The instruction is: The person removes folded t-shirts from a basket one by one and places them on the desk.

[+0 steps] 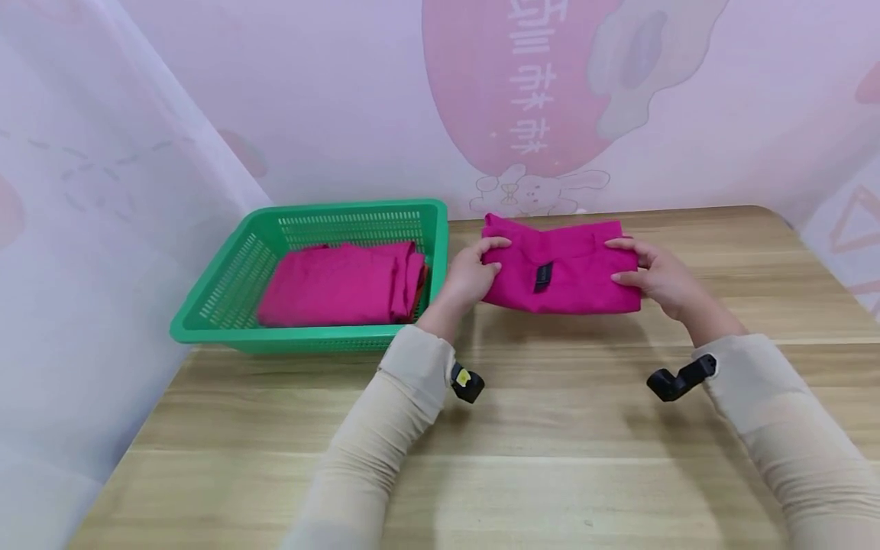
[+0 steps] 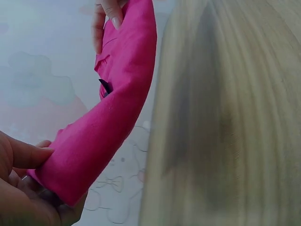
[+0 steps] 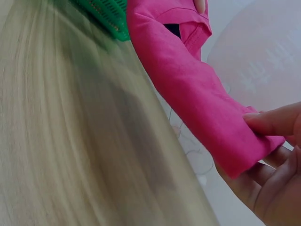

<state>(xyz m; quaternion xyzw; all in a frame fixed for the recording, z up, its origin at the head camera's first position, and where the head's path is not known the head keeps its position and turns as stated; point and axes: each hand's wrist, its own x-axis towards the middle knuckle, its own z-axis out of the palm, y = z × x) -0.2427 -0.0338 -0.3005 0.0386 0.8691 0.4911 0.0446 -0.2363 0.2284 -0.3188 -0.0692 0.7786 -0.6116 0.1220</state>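
A folded magenta garment (image 1: pixel 577 286) with a small black label is held up above the table between both hands. My left hand (image 1: pixel 470 276) pinches its left end, thumb on the near face and fingers beneath, as the left wrist view shows at the cloth's end (image 2: pixel 75 165). At the opposite end my right hand (image 1: pixel 663 279) grips the garment the same way; in the right wrist view its thumb presses the cloth (image 3: pixel 230 146). The garment sags slightly in the middle and casts a shadow on the wood.
Left of the hands, a green plastic basket (image 1: pixel 309 336) stands on the wooden table (image 1: pixel 536 473). Folded magenta cloth (image 1: pixel 337 286) lies in it, with a bit of orange-red at its right edge. A printed pale pink backdrop (image 1: pixel 330 99) rises behind the table.
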